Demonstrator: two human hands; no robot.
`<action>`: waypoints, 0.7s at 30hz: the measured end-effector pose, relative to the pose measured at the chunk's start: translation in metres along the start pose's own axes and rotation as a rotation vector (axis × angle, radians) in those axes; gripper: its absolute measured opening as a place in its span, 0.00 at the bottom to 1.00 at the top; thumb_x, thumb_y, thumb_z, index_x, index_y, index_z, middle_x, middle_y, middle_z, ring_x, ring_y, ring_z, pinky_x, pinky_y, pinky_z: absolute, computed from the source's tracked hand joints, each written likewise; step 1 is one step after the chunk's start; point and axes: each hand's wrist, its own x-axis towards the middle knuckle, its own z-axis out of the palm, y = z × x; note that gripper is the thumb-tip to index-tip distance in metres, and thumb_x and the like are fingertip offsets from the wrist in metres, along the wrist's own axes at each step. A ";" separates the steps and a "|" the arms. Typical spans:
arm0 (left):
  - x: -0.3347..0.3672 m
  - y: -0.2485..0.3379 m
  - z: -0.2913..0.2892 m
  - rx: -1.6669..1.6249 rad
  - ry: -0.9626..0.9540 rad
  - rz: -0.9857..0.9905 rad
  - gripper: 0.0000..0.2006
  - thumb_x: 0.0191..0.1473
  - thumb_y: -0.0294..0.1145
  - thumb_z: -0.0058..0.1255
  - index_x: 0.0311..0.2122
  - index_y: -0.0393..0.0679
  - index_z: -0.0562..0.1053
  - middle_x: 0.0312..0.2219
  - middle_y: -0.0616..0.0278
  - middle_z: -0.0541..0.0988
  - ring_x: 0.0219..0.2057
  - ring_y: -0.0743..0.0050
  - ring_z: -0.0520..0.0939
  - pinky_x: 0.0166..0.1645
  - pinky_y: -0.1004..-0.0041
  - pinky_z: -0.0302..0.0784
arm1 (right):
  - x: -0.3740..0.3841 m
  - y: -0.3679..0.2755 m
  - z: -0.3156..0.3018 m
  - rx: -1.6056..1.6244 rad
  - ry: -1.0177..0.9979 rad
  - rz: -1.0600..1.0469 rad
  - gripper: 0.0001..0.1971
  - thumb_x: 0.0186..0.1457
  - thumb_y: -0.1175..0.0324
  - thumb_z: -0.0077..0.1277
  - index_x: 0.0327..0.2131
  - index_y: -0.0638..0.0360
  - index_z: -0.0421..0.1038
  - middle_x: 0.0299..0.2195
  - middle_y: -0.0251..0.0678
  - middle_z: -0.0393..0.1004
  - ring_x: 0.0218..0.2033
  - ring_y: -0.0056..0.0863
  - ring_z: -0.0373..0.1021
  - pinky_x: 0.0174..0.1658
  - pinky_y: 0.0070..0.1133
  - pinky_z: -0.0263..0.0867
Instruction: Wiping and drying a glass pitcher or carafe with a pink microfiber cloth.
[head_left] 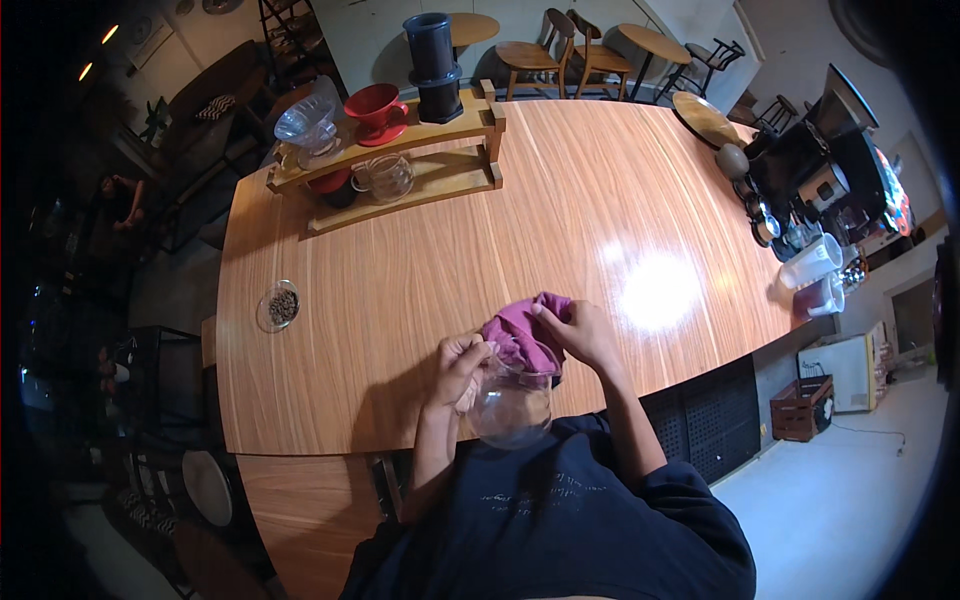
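A clear glass carafe (512,410) is close to my body, at the near edge of the table. My left hand (458,370) is closed at its left side near the rim, holding it; the grip is partly hidden. A purple cloth (522,332) is bunched over the mouth of the carafe, its lower part at the rim. My right hand (583,332) pinches the cloth from the right, with the thumb lying on the fabric.
On the wooden table (420,300), a small glass dish of dark beans (282,305) lies left. A wooden stand (400,150) at the back carries a red dripper (377,113), a clear dripper (306,124) and a dark cylindrical brewer (433,65). Plastic cups (811,262) stand at the right edge.
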 end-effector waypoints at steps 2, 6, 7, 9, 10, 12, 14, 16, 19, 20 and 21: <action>0.003 0.009 0.001 0.244 -0.031 0.141 0.14 0.53 0.24 0.56 0.18 0.41 0.67 0.20 0.69 0.69 0.25 0.84 0.69 0.32 0.77 0.66 | -0.003 0.005 0.005 -0.247 0.030 0.017 0.30 0.56 0.43 0.55 0.26 0.68 0.75 0.17 0.44 0.75 0.19 0.37 0.74 0.25 0.31 0.69; 0.004 0.033 0.012 0.564 -0.037 0.312 0.19 0.49 0.23 0.59 0.14 0.40 0.62 0.19 0.70 0.63 0.24 0.85 0.63 0.28 0.77 0.57 | -0.016 -0.008 0.004 -0.423 0.298 -0.050 0.32 0.53 0.39 0.56 0.27 0.68 0.75 0.21 0.49 0.77 0.22 0.44 0.75 0.25 0.34 0.70; 0.006 0.036 0.009 0.619 -0.042 0.353 0.19 0.48 0.23 0.60 0.14 0.39 0.62 0.19 0.70 0.63 0.23 0.85 0.64 0.26 0.76 0.57 | -0.018 -0.015 0.002 -0.453 0.350 -0.094 0.32 0.53 0.39 0.57 0.28 0.68 0.75 0.23 0.50 0.78 0.23 0.43 0.76 0.27 0.33 0.71; 0.008 0.044 0.007 0.675 -0.103 0.395 0.19 0.47 0.23 0.61 0.15 0.39 0.62 0.19 0.70 0.63 0.23 0.84 0.63 0.26 0.76 0.57 | -0.014 -0.030 0.003 -0.207 0.271 -0.151 0.29 0.54 0.43 0.58 0.32 0.68 0.76 0.26 0.48 0.79 0.26 0.38 0.78 0.31 0.28 0.73; 0.009 0.048 0.007 0.727 -0.164 0.442 0.19 0.47 0.23 0.61 0.15 0.39 0.62 0.19 0.70 0.62 0.22 0.84 0.63 0.26 0.75 0.56 | -0.011 -0.035 0.007 0.069 0.091 -0.292 0.27 0.56 0.46 0.58 0.32 0.68 0.76 0.27 0.45 0.79 0.28 0.34 0.78 0.33 0.26 0.73; 0.011 0.056 0.009 0.726 -0.218 0.407 0.18 0.46 0.23 0.61 0.14 0.39 0.63 0.20 0.69 0.64 0.23 0.83 0.64 0.27 0.76 0.58 | -0.008 -0.040 0.014 0.401 -0.242 -0.333 0.20 0.62 0.54 0.54 0.34 0.67 0.77 0.25 0.34 0.78 0.27 0.21 0.74 0.33 0.20 0.70; 0.007 0.068 0.013 0.765 -0.272 0.326 0.18 0.46 0.23 0.62 0.14 0.39 0.63 0.21 0.68 0.68 0.24 0.82 0.67 0.29 0.78 0.60 | 0.002 -0.022 0.018 0.435 -0.369 -0.295 0.19 0.63 0.55 0.53 0.34 0.67 0.76 0.25 0.33 0.77 0.26 0.18 0.72 0.32 0.19 0.69; 0.005 0.068 0.005 0.693 -0.252 0.358 0.18 0.46 0.23 0.62 0.14 0.39 0.63 0.21 0.67 0.68 0.24 0.83 0.66 0.29 0.78 0.60 | 0.009 -0.017 0.019 0.425 -0.499 -0.249 0.18 0.66 0.57 0.48 0.35 0.63 0.76 0.25 0.28 0.75 0.25 0.12 0.68 0.28 0.15 0.63; 0.001 0.073 0.001 0.601 -0.187 0.369 0.18 0.47 0.23 0.60 0.13 0.40 0.63 0.21 0.68 0.69 0.23 0.85 0.66 0.29 0.79 0.60 | 0.015 -0.004 0.020 0.726 -0.300 -0.245 0.19 0.68 0.56 0.44 0.34 0.63 0.76 0.24 0.28 0.75 0.23 0.13 0.68 0.27 0.15 0.63; 0.000 0.074 -0.003 0.561 -0.096 0.361 0.18 0.48 0.23 0.60 0.14 0.40 0.63 0.21 0.68 0.69 0.24 0.85 0.66 0.30 0.79 0.60 | 0.021 0.018 0.020 1.031 -0.320 -0.221 0.20 0.70 0.57 0.39 0.40 0.64 0.75 0.30 0.36 0.78 0.30 0.20 0.73 0.34 0.20 0.70; 0.001 0.073 -0.013 0.519 0.008 0.346 0.18 0.49 0.23 0.59 0.14 0.40 0.63 0.21 0.68 0.69 0.24 0.86 0.66 0.30 0.79 0.61 | 0.012 -0.005 0.018 1.390 -0.273 -0.088 0.20 0.70 0.59 0.37 0.45 0.67 0.72 0.41 0.43 0.78 0.42 0.30 0.76 0.47 0.29 0.72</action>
